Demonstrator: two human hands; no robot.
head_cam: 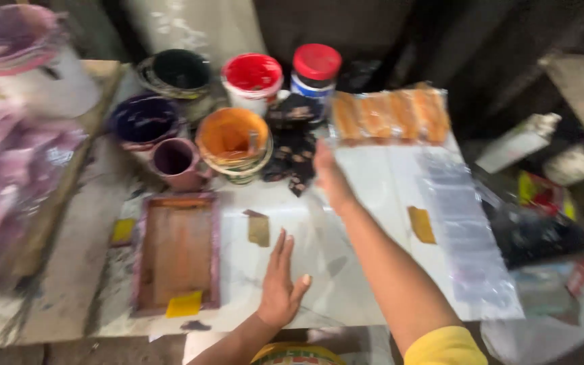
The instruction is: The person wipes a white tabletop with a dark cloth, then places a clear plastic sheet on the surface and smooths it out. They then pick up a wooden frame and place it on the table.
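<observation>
The left hand (280,282) lies flat and open on the pale table (346,284), fingers spread and holding nothing, while the right hand (330,177) reaches forward, blurred, to the near edge of a clear plastic sheet (441,203) whose far end shows an orange print; whether it grips the sheet I cannot tell. Six paint pots (234,142) stand behind, one wooden printing frame (177,251) lies left of the open hand, and two tan scraps (259,230) rest on the table

I saw a dim, cluttered workshop. A pale, paint-stained worktable (62,270) filled the view, its left part a worn wooden board (96,81). Behind it the wall (386,27) was dark, with a whitish column (197,27) at top centre. A wooden shelf (576,81) stood at right. Light fell mostly on the tabletop.
</observation>
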